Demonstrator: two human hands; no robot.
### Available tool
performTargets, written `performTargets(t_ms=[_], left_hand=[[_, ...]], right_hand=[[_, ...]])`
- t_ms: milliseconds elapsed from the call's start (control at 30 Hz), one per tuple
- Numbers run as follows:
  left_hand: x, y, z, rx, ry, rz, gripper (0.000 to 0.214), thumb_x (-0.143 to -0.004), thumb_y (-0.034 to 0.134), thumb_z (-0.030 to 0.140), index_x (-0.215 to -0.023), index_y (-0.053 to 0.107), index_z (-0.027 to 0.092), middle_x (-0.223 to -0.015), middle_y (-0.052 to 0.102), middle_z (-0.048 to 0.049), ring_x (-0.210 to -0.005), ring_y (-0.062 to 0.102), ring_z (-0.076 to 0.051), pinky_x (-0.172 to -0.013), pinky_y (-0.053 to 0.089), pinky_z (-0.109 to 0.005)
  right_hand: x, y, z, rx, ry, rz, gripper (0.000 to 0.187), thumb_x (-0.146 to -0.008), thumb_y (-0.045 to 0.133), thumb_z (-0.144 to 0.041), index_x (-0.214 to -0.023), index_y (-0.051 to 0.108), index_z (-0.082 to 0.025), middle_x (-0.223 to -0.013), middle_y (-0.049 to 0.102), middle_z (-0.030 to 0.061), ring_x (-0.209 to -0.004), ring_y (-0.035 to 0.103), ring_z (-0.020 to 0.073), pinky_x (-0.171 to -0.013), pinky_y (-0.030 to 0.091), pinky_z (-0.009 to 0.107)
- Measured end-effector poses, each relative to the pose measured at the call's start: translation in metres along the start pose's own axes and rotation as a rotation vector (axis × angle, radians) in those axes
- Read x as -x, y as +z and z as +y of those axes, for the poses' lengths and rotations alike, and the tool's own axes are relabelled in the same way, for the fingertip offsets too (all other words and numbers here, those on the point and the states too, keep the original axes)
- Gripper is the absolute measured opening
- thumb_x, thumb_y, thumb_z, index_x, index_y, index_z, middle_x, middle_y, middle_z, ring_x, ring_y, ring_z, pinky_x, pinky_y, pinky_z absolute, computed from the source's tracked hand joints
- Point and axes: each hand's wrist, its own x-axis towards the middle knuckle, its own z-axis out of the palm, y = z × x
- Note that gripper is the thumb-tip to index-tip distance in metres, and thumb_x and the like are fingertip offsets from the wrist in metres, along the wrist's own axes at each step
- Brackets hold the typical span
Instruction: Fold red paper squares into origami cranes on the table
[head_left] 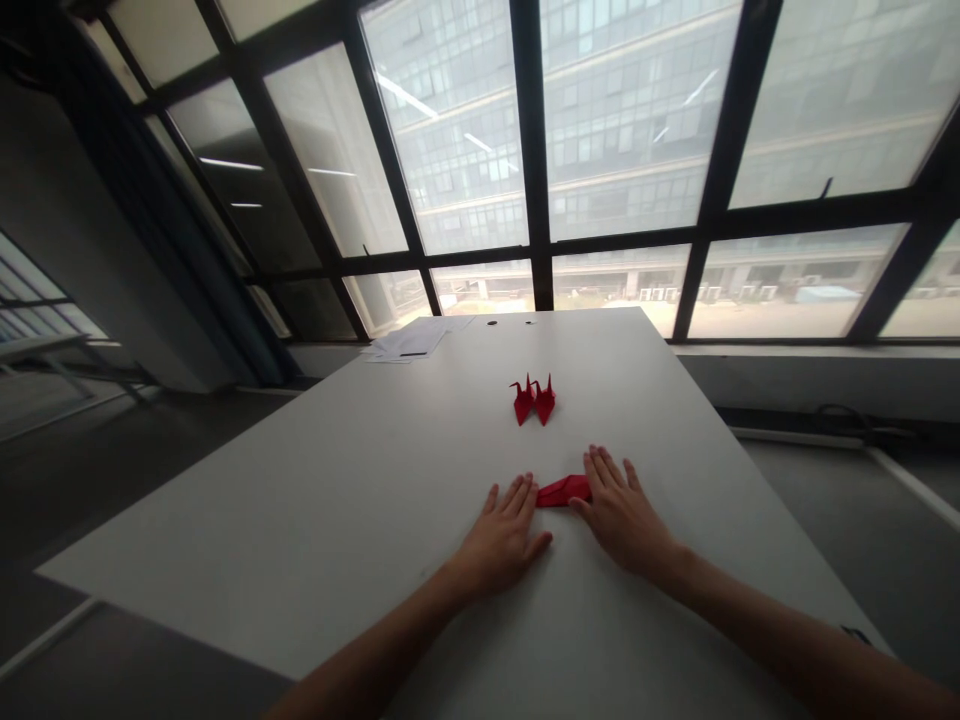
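Observation:
A folded piece of red paper [564, 490] lies flat on the white table between my two hands. My left hand [506, 535] rests with fingers stretched out, their tips at the paper's left end. Over its right end lies my right hand [621, 508], fingers extended and flat, hiding that part of the paper. Beyond my hands, two red origami cranes [534, 400] stand side by side, so close that they seem to touch.
The white table [322, 490] reaches toward large windows [622, 120]. Several paper sheets [409, 340] lie at its far left with a dark pen [412, 354] on them. A small dark round spot [492, 323] shows near the far edge. Left stands a dark curtain [161, 210].

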Motion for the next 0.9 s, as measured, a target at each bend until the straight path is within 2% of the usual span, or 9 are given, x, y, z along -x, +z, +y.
performTargets(t_ms=[133, 267, 400, 500, 567, 633, 700, 800, 900], left_hand=[[-0.002, -0.011, -0.002, 0.055, -0.005, 0.052, 0.066, -0.101, 0.035, 0.055, -0.153, 0.032, 0.014, -0.158, 0.032, -0.0167, -0.147, 0.03, -0.03, -0.118, 0.023, -0.05], [-0.017, -0.032, -0.008, 0.207, -0.022, 0.189, 0.04, -0.102, 0.039, 0.037, -0.134, 0.058, 0.021, -0.126, 0.067, -0.0095, -0.114, 0.063, -0.022, -0.1, 0.044, -0.034], [-0.039, -0.04, -0.01, 0.298, -0.061, 0.153, 0.024, -0.093, 0.057, 0.035, -0.102, 0.074, 0.021, -0.099, 0.073, -0.006, -0.087, 0.067, -0.02, -0.081, 0.049, -0.029], [-0.048, -0.034, -0.008, 0.398, -0.114, 0.1, 0.024, -0.082, 0.069, 0.039, -0.094, 0.073, 0.019, -0.085, 0.072, -0.0038, -0.076, 0.065, -0.019, -0.07, 0.047, -0.027], [-0.05, -0.028, -0.009, 0.466, -0.17, 0.096, 0.025, -0.077, 0.071, 0.037, -0.094, 0.072, 0.018, -0.08, 0.071, -0.0026, -0.071, 0.063, -0.019, -0.065, 0.045, -0.026], [-0.049, -0.023, -0.011, 0.509, -0.213, 0.106, 0.022, -0.074, 0.072, 0.033, -0.089, 0.072, 0.017, -0.077, 0.07, -0.0022, -0.068, 0.061, -0.018, -0.061, 0.042, -0.025], [-0.048, -0.021, -0.015, 0.535, -0.227, 0.112, 0.019, -0.074, 0.071, 0.032, -0.082, 0.073, 0.016, -0.074, 0.069, -0.0017, -0.065, 0.059, -0.017, -0.059, 0.039, -0.025], [-0.049, -0.02, -0.019, 0.671, -0.256, 0.162, 0.025, -0.08, 0.066, 0.038, -0.081, 0.073, 0.015, -0.071, 0.068, -0.0017, -0.064, 0.058, -0.016, -0.057, 0.039, -0.025], [-0.049, -0.022, -0.017, 1.02, -0.323, 0.303, 0.032, -0.082, 0.064, 0.044, -0.086, 0.072, 0.013, -0.076, 0.069, -0.0037, -0.066, 0.06, -0.016, -0.058, 0.041, -0.025]], right_hand=[[0.002, -0.003, -0.015, -0.124, -0.247, -0.094, 0.065, -0.101, 0.033, -0.053, -0.155, 0.027, -0.017, -0.16, 0.026, 0.0131, -0.15, 0.019, 0.0275, -0.121, 0.015, 0.055], [0.006, -0.004, -0.018, -0.19, -0.271, -0.207, 0.067, -0.101, 0.031, -0.056, -0.156, 0.026, -0.017, -0.16, 0.027, 0.0131, -0.149, 0.021, 0.0281, -0.121, 0.013, 0.055], [0.006, -0.004, -0.014, -0.213, -0.274, -0.227, 0.066, -0.102, 0.03, -0.054, -0.156, 0.025, -0.015, -0.161, 0.025, 0.0125, -0.15, 0.02, 0.027, -0.121, 0.012, 0.054], [0.002, -0.003, -0.013, -0.243, -0.262, -0.151, 0.061, -0.103, 0.031, -0.047, -0.154, 0.029, -0.015, -0.16, 0.029, 0.012, -0.149, 0.024, 0.0256, -0.121, 0.016, 0.052], [-0.001, -0.004, -0.012, -0.282, -0.214, -0.018, 0.054, -0.103, 0.031, -0.041, -0.15, 0.04, -0.015, -0.156, 0.037, 0.0121, -0.146, 0.03, 0.0254, -0.12, 0.021, 0.051], [-0.006, -0.008, -0.01, -0.36, -0.128, 0.162, 0.047, -0.102, 0.032, -0.036, -0.138, 0.055, -0.017, -0.147, 0.051, 0.0124, -0.138, 0.043, 0.0254, -0.116, 0.031, 0.047], [-0.01, -0.012, -0.006, -0.465, -0.032, 0.303, 0.042, -0.101, 0.034, -0.036, -0.119, 0.067, -0.019, -0.128, 0.065, 0.0127, -0.12, 0.058, 0.0255, -0.103, 0.045, 0.042], [-0.015, -0.017, 0.0, -0.612, 0.098, 0.329, 0.037, -0.097, 0.041, -0.042, -0.089, 0.07, -0.019, -0.091, 0.072, 0.0098, -0.081, 0.065, 0.0239, -0.072, 0.053, 0.036], [-0.02, -0.019, 0.002, -0.732, 0.211, 0.294, 0.036, -0.091, 0.052, -0.047, -0.076, 0.068, -0.018, -0.071, 0.068, 0.0067, -0.066, 0.06, 0.0213, -0.061, 0.047, 0.033]])
